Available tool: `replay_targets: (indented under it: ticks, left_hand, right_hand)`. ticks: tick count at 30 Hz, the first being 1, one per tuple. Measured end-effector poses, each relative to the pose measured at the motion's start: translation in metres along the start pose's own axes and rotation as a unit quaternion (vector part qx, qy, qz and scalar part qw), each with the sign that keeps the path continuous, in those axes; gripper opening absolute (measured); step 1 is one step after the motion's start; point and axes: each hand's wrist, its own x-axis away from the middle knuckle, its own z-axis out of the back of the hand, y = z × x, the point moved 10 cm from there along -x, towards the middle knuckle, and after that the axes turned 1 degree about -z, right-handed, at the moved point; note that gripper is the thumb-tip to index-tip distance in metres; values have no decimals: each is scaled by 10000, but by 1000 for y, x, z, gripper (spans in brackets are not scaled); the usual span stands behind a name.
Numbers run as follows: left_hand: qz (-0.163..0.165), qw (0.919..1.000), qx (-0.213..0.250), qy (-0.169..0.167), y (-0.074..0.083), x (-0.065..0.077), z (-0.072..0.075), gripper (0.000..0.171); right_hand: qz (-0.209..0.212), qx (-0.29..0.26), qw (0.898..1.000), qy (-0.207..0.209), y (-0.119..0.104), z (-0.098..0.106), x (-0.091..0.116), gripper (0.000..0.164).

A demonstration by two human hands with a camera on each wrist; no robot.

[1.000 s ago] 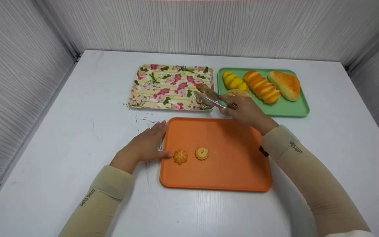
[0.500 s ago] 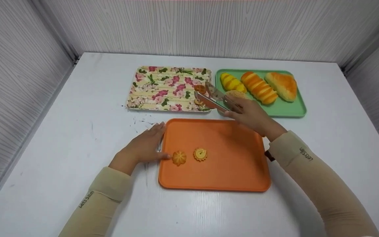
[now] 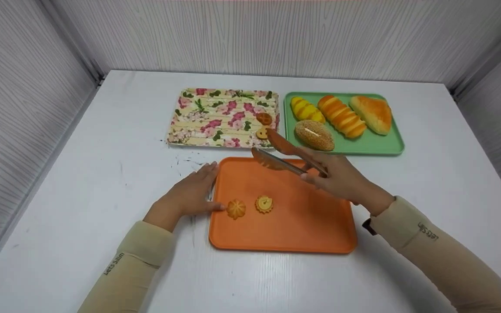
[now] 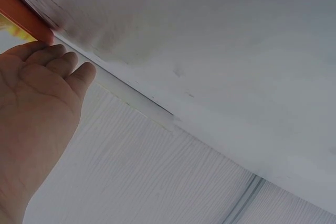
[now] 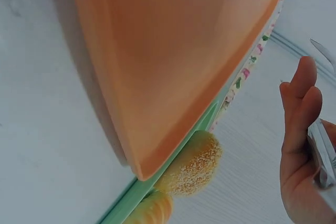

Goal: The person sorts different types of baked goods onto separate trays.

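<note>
My right hand point(image 3: 342, 176) grips metal tongs point(image 3: 282, 143) above the upper part of the orange tray point(image 3: 285, 232). The tongs' arms stand apart with nothing visible between them. My left hand point(image 3: 188, 191) rests at the tray's left edge, its thumb over the rim and its fingers extended along the side. Near that thumb lies a flower-shaped biscuit point(image 3: 236, 209), and right of it a round scalloped biscuit point(image 3: 264, 204). On the floral tray point(image 3: 215, 104), at its right side, are a brown biscuit point(image 3: 264, 118) and a button-like biscuit point(image 3: 262, 133), the latter partly behind the tongs' tip.
A green tray point(image 3: 376, 145) at the back right carries a sesame bun point(image 3: 315, 135), a yellow striped bread point(image 3: 307, 110), a striped loaf point(image 3: 342, 116) and a triangular bread point(image 3: 371, 114). Patterned panels point(image 3: 276, 39) enclose the white table point(image 3: 102, 165) at the back and sides.
The tongs and my right hand have drawn back from the floral tray toward me, uncovering the two biscuits there and the sesame bun. The tongs' arms have spread wider. My left hand stays put.
</note>
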Motion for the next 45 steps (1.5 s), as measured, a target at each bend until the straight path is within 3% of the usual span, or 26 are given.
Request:
replay_targets:
  ticks: [7, 17, 25, 45]
  left_hand:
    - [-69, 10000, -18, 24, 0, 0, 1, 105]
    - [-62, 10000, -71, 17, -1, -1, 2, 103]
    - [-112, 9998, -131, 62, 2, 0, 6, 102]
    - [-137, 9998, -139, 19, 1, 2, 4, 104]
  right_hand:
    - [299, 250, 9984, -398, -7, -17, 22, 64]
    - [330, 522, 9935, -956, -12, -42, 36, 65]
    - [604, 946, 9892, -946, -16, -51, 38, 61]
    - [729, 1108, 9862, -993, -19, -53, 37, 54]
